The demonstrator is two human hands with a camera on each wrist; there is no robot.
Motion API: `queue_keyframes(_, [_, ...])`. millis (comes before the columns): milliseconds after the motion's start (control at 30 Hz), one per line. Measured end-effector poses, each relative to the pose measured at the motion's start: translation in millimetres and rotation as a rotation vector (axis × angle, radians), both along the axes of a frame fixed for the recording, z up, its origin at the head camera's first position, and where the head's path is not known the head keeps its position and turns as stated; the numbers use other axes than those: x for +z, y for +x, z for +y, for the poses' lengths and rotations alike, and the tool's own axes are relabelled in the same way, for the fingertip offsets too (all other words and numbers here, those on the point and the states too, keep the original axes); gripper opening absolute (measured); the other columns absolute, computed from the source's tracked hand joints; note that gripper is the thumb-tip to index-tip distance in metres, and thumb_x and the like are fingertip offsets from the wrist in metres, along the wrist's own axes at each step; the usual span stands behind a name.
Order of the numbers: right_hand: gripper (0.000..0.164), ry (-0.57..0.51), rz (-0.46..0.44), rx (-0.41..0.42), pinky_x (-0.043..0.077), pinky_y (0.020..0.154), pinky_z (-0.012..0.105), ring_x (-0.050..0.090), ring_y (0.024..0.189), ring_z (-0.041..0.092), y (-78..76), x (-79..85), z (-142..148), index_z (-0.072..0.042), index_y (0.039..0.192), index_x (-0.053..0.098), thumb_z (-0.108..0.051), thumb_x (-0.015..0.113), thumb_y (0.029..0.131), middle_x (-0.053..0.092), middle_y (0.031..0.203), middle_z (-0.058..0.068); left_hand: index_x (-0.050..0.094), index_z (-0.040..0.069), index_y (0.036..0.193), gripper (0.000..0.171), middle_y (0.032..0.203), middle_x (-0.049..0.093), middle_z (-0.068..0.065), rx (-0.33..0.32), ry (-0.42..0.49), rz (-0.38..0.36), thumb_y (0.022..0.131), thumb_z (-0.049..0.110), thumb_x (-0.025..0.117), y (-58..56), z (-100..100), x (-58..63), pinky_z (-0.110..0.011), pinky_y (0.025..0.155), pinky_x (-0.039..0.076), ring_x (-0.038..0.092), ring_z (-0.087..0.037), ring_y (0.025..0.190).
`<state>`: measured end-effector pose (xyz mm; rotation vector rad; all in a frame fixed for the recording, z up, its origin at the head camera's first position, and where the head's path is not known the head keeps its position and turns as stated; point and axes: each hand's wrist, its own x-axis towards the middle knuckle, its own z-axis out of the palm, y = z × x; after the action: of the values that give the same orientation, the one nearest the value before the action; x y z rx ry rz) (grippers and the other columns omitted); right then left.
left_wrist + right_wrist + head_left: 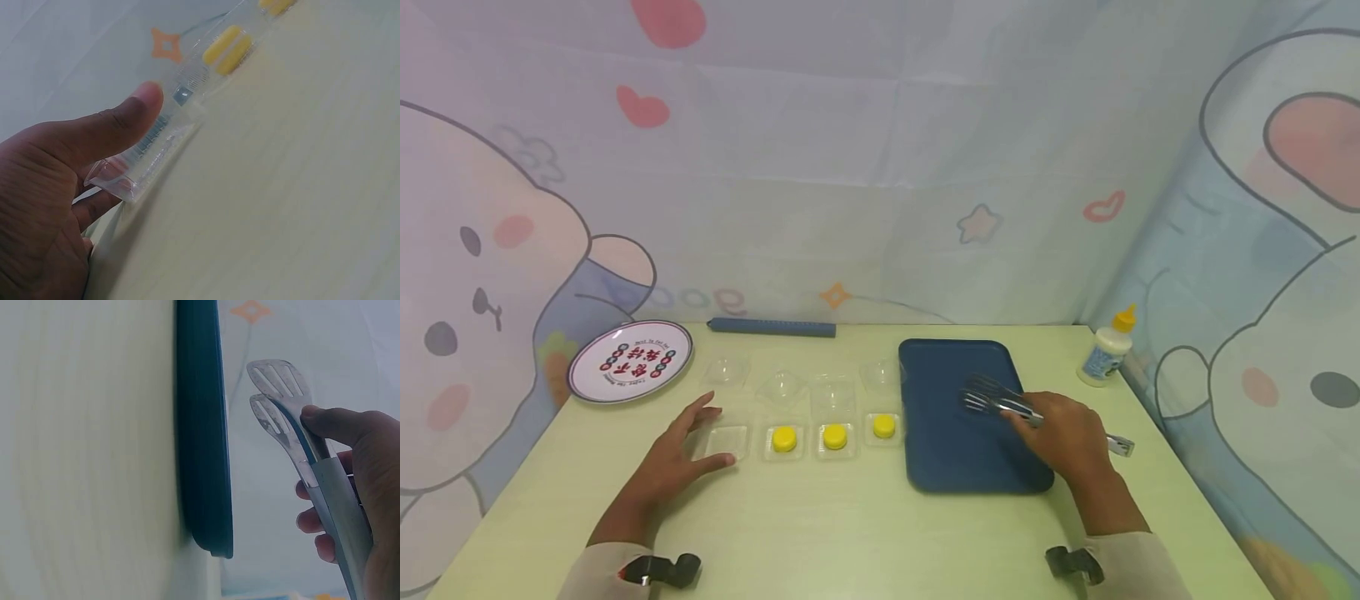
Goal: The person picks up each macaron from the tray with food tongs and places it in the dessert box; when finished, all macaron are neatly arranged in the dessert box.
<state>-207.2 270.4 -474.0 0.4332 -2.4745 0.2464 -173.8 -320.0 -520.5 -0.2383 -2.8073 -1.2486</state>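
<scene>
My left hand is at the leftmost clear plastic box, thumb and fingers spread around its side; the box has no yellow piece in it. Whether the hand touches the box is hard to tell. To its right, three similar boxes each hold a round yellow piece. Clear domed lids stand behind them. Over the dark blue tray, my right hand grips metal serving tongs. Their slotted tips stand slightly apart with nothing between them.
A white oval plate with red lettering lies at the back left. Along the back edge is a long blue-grey box. A glue-like bottle with a yellow nozzle stands at the back right. Printed cloth hangs around the table.
</scene>
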Motion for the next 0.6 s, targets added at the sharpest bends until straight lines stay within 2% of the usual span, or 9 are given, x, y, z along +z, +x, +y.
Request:
queue_keyframes(167, [0.037, -0.015, -0.001, -0.036, 0.062, 0.060, 0.052, 0.081, 0.086, 0.037, -0.3, -3.8, 8.3, -0.006, 0.109, 0.083, -0.035, 0.091, 0.087, 0.085, 0.104, 0.016, 0.022, 0.013, 0.174, 0.114, 0.163, 0.054, -0.023, 0.000, 0.013, -0.003, 0.088, 0.036, 0.093, 1.5, 1.5, 0.4, -0.081, 0.125, 0.023, 0.038, -0.052, 0.158])
queue_keyframes(300, [0.037, -0.025, 0.020, -0.037, 0.060, 0.056, 0.051, 0.080, 0.081, 0.036, -2.3, -9.2, 12.8, -0.006, 0.107, 0.082, -0.034, 0.093, 0.086, 0.085, 0.101, 0.016, 0.023, 0.011, 0.173, 0.113, 0.162, 0.055, -0.024, 0.000, 0.003, 0.007, 0.088, 0.035, 0.093, 1.9, 1.9, 1.0, -0.081, 0.125, 0.024, 0.039, -0.053, 0.157])
queue_keyframes(600, [0.038, -0.021, -0.001, -0.051, 0.057, 0.053, 0.049, 0.077, 0.072, 0.035, -0.1, -13.5, 16.2, -0.004, 0.106, 0.082, -0.033, 0.094, 0.084, 0.084, 0.097, 0.017, 0.024, 0.010, 0.173, 0.112, 0.161, 0.055, -0.024, -0.004, -0.004, 0.008, 0.088, 0.034, 0.093, 2.8, 2.7, 2.4, -0.080, 0.125, 0.024, 0.038, -0.053, 0.157])
